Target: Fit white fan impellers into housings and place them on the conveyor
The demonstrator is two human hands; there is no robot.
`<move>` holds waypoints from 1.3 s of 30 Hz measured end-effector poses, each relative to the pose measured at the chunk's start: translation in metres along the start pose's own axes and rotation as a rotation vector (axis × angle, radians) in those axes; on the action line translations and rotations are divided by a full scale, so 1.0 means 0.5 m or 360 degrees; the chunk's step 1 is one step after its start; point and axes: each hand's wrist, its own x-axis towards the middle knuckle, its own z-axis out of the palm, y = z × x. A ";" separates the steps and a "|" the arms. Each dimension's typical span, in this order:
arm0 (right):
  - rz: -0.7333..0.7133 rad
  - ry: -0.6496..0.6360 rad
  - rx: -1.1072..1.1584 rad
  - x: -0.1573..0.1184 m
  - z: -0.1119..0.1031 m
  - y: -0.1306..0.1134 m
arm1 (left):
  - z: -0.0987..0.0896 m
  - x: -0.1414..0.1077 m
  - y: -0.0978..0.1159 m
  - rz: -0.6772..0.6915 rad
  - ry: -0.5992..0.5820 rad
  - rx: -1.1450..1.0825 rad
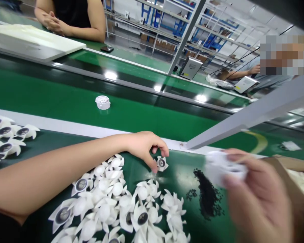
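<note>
Six or so white plastic vaned pieces point(5, 147) stand set apart at left, against roughly twenty overlapping in a heap point(111, 199) before you. Your left hand point(143, 146) has its fingers pressed together just beside one loose piece point(161, 163); your right hand point(255, 199), blurred, appears to pinch a white piece point(225, 168). One black granule pile point(207, 192) lies between them.

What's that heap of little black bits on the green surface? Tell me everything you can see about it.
The heap of black bits is a long, narrow drift of tiny dark granules, lying loose on the dark green surface, with a small stray patch off to its left. The bits are too small to make out their exact shape or material. Nothing but that surface appears to touch it.
</note>
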 end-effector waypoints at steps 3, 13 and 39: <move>-0.0071 -0.0172 0.0456 0.007 0.081 -0.047 | -0.008 -0.001 0.001 -0.0014 0.0025 -0.0193; -0.0424 -0.0456 0.0294 0.007 0.128 -0.015 | -0.013 0.006 -0.005 -0.0160 0.0001 -0.0380; 0.0626 -0.0353 0.1397 0.000 0.153 0.002 | -0.009 0.005 -0.011 -0.0171 0.0097 -0.0418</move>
